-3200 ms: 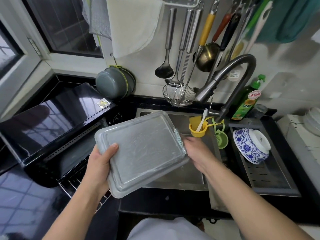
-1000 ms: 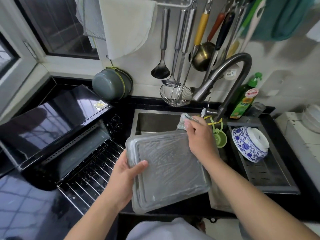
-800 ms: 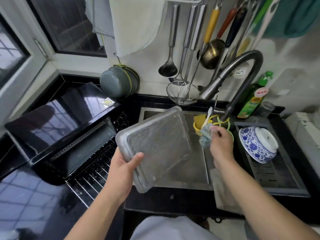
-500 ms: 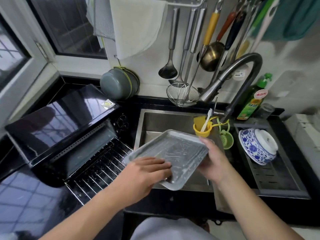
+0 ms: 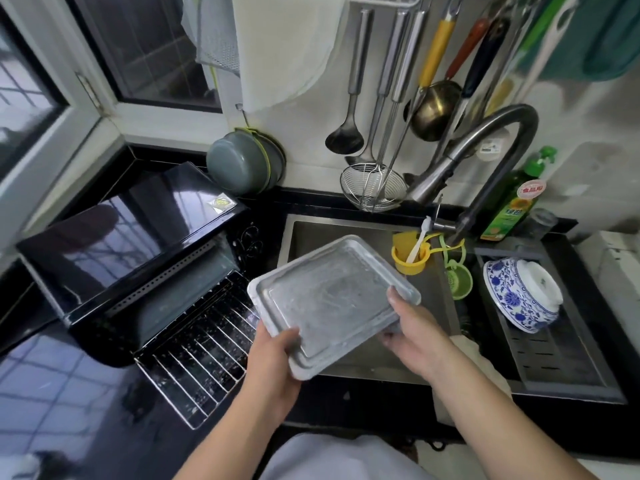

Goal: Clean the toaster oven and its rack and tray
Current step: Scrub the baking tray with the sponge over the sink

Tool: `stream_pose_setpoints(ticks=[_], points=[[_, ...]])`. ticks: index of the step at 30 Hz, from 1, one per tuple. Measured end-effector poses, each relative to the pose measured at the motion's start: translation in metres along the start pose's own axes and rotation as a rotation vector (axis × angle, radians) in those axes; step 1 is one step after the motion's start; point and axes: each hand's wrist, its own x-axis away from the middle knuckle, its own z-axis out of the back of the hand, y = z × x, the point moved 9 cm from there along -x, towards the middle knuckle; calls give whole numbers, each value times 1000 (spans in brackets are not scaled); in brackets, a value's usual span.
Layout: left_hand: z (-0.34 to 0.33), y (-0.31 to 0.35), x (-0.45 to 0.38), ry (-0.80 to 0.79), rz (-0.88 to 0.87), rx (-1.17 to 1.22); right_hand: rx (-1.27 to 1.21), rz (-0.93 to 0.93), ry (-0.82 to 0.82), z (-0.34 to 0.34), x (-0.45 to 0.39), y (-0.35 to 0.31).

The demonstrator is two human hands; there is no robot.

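Note:
I hold a grey metal tray over the front of the sink, tilted toward me. My left hand grips its near left corner, thumb on top. My right hand grips its right edge. The black toaster oven stands on the counter at the left with its door down. Its wire rack sticks out of the opening, speckled with drops or crumbs. No cloth or scrubber shows in either hand.
A curved faucet arches over the sink. A yellow cup with a brush and a green strainer hang inside it. A blue-and-white bowl lies on the drain rack at right. Utensils hang above.
The tray has been turned and tilted several times over the sink. My right hand held a scrubbing cloth against the tray a second ago; now that hand grips the tray's edge without it.

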Motion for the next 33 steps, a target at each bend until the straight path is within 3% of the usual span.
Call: stream_pose_setpoints(ticks=[2, 4, 7, 10, 13, 16, 17, 18, 21, 27, 31, 33], points=[[9, 6, -2, 82, -50, -4, 98, -51, -109, 1, 6, -5], [18, 13, 1, 115, -88, -12, 273, 91, 61, 27, 2, -30], [17, 15, 4, 48, -106, -66, 720, 640, 461, 34, 22, -89], [-17, 9, 14, -151, -94, -115, 1156, 1073, 400, -50, 32, -87], [-47, 4, 15, -329, -97, -153, 1137, 1015, 29, -110, 26, -34], [-39, 7, 1, -349, -60, -139, 1085, 872, -406, -129, 44, 6], [-39, 7, 0, -380, -42, -138, 1038, 800, -481, -123, 43, 6], [-43, 5, 0, -421, -36, -169, 973, 770, -484, -116, 38, -3], [-63, -8, 4, -484, -40, -278, 759, 795, -289, -105, 29, -46], [-72, -14, -19, -402, 14, -87, 942, 759, -637, -99, 71, -18], [-110, -38, 1, -487, -1, -112, 966, 935, -414, -91, 28, -77], [-120, -38, 1, -441, -17, -45, 988, 901, -483, -97, 22, -81]])
